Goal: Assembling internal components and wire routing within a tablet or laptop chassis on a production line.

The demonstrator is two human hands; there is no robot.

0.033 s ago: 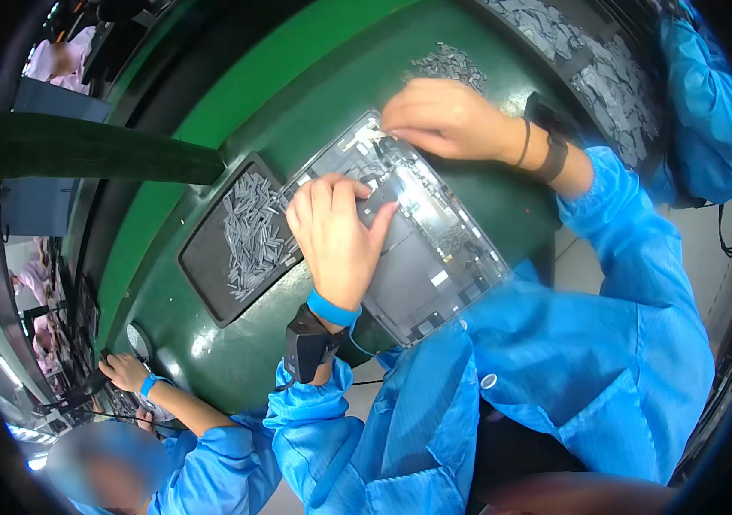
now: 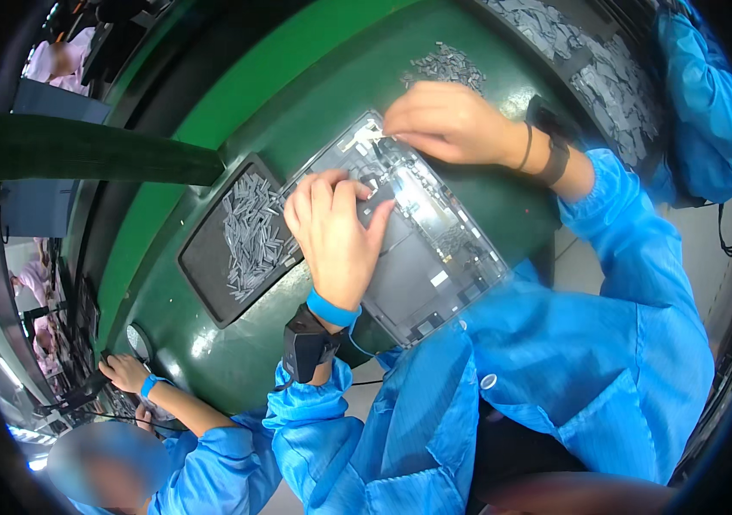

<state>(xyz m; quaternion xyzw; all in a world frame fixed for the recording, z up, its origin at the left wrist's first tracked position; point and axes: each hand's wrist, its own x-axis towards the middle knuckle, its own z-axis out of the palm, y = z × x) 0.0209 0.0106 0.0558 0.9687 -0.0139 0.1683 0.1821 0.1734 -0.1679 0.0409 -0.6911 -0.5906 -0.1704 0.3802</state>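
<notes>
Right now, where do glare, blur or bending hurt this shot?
In the head view, white glare washes out part of the open device; pale glints dot the green table, whose edge bows; the co-worker's head at lower left is blurred.

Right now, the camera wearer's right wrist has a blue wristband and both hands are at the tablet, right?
No: the head view shows the blue wristband on the wrist of the left hand, not the right hand. Both are at the opened tablet.

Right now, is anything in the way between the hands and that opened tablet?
Nothing I can see. The left hand is on the tablet, and the right hand is at its far end. The black tray sits beside it, not between.
</notes>
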